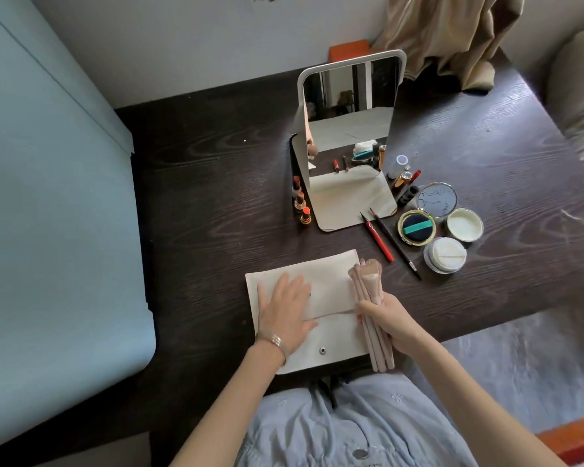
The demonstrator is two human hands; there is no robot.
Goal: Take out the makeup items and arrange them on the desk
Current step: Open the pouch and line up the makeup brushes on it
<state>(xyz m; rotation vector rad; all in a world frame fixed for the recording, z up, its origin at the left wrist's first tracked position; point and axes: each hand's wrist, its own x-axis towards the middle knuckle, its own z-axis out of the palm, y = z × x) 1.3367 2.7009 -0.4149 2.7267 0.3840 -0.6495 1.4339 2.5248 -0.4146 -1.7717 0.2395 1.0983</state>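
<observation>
Gripping the makeup brushes point(371, 298), right hand point(390, 323) hovers beside flat left hand point(285, 310) on pouch point(331, 288).

1. Open dark desk point(199, 197) stretches left of the mirror point(349, 129).
2. Three lipsticks point(300, 205) guard the mirror's left foot.
3. Pencils point(390, 242), compact point(416, 228) and jars point(445, 255) crowd the right.
4. Pouch point(317, 298) covers the near edge.

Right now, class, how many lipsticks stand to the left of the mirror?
3, in a short row just left of the mirror's base: the farthest lipstick, the middle lipstick and the nearest lipstick. None looks hidden there.
</observation>
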